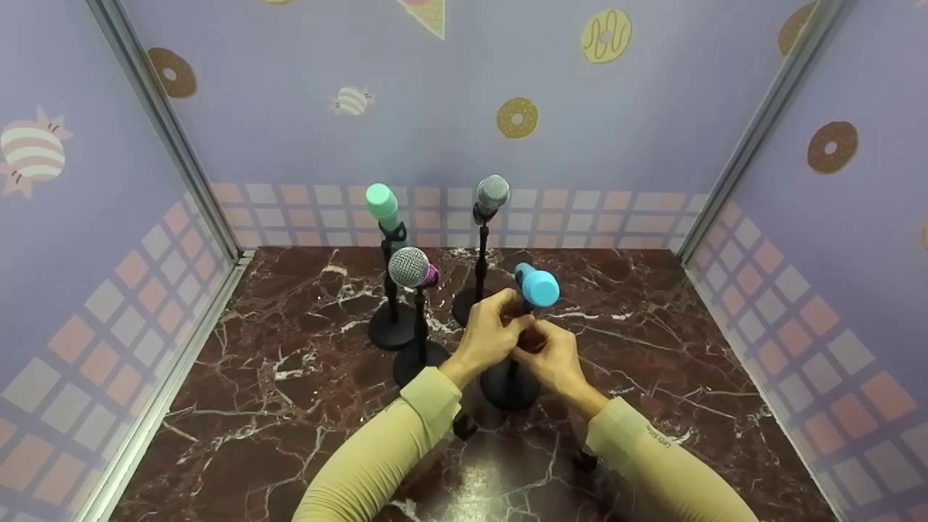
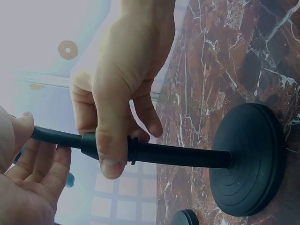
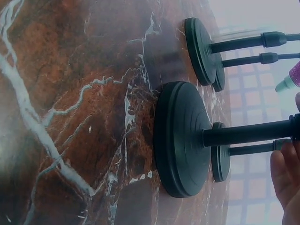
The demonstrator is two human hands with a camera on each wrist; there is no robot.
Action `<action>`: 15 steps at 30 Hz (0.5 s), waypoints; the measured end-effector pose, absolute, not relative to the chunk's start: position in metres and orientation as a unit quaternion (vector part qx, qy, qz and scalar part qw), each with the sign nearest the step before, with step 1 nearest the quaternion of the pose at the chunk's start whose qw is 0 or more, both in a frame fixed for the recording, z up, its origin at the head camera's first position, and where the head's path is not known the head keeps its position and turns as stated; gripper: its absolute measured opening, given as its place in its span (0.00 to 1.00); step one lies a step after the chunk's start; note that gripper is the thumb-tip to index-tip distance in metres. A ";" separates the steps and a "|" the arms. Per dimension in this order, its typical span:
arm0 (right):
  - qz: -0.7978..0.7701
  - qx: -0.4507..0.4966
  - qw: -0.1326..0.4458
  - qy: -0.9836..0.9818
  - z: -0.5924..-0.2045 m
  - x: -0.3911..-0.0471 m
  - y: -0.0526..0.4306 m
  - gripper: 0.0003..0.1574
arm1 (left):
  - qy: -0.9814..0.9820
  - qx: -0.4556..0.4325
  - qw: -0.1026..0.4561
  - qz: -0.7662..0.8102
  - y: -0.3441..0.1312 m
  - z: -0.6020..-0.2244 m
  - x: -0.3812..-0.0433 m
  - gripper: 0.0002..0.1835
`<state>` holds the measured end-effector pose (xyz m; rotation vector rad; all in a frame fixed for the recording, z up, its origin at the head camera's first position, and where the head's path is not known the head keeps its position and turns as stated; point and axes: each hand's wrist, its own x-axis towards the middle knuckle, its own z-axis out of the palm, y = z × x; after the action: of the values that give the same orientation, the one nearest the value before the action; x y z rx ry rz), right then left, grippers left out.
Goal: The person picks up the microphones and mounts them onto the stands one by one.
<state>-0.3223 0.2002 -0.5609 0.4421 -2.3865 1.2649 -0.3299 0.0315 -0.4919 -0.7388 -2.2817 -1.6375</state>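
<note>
In the head view a blue microphone point(image 1: 541, 288) sits at the top of a black desk stand, over its round base point(image 1: 510, 388). My left hand point(image 1: 493, 330) curls its fingers around the upper tube, just under the microphone. Lower down, my right hand point(image 1: 557, 355) grips the same stand. From the left wrist, the right thumb point(image 2: 112, 152) presses on the collar of the pole point(image 2: 183, 155), while the left fingers point(image 2: 44, 161) hold the thinner tube above. The right wrist view catches right fingers point(image 3: 285, 173) at its edge, beside the pole.
Three more microphones on black stands are close by: a mint-green one point(image 1: 382, 203), a silver-headed one with a pink glittery handle point(image 1: 409, 267), and a silver-headed one point(image 1: 494, 192) farther back. The dark marbled tabletop point(image 1: 290, 406) is walled in by patterned panels point(image 1: 449, 130).
</note>
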 end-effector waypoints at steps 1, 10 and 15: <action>0.448 0.161 0.200 -0.856 -0.561 -0.323 0.200 0.14 | -0.780 -0.253 0.118 -0.560 0.031 -0.492 -0.330 0.07; 0.526 0.194 0.105 -0.821 -0.555 -0.318 0.209 0.27 | -0.782 -0.256 0.115 -0.556 0.032 -0.492 -0.330 0.08; 0.553 0.197 0.077 -0.806 -0.555 -0.317 0.213 0.23 | -0.781 -0.254 0.114 -0.560 0.033 -0.492 -0.331 0.08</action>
<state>-0.3175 0.2134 -0.5546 0.5899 -2.4139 1.6575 -0.3307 0.0326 -0.4917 -0.7437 -2.2890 -1.6419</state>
